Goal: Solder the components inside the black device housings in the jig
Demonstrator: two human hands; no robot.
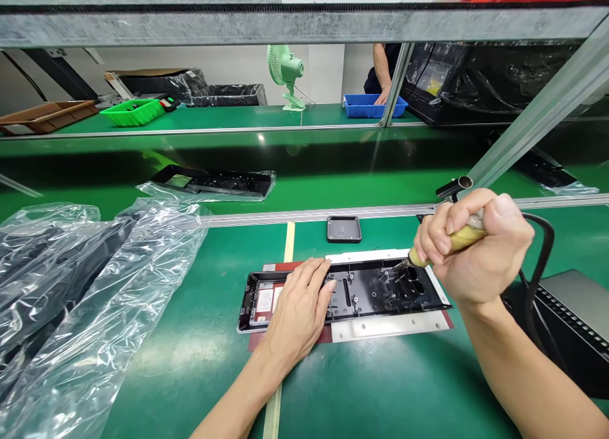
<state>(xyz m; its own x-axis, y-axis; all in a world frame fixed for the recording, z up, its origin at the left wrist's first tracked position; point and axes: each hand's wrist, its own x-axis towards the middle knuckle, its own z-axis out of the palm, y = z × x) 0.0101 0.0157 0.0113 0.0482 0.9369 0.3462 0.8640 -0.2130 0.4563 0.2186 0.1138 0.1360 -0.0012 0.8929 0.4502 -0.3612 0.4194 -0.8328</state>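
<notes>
A long black plastic housing [366,290] lies open side up in front of me, with posts and ribs inside and round openings near its right end. Under it are a white metal plate [390,325] with small screws and a dark red sheet [325,335]. My left hand [299,299] rests on the housing left of its middle, fingers stretched out. Wrapped round the yellow handle of a corded soldering iron [464,237] is my right hand [480,248]. The iron's tip points down-left at the housing's right part; whether it touches cannot be told.
Bagged black parts [85,287] cover the left side. A small black tray [344,229] sits behind the housing, and a metal tube holder [454,186] stands at right near a grey-black box [571,318]. Beyond, a person's hand [382,98] reaches into a blue bin [364,106].
</notes>
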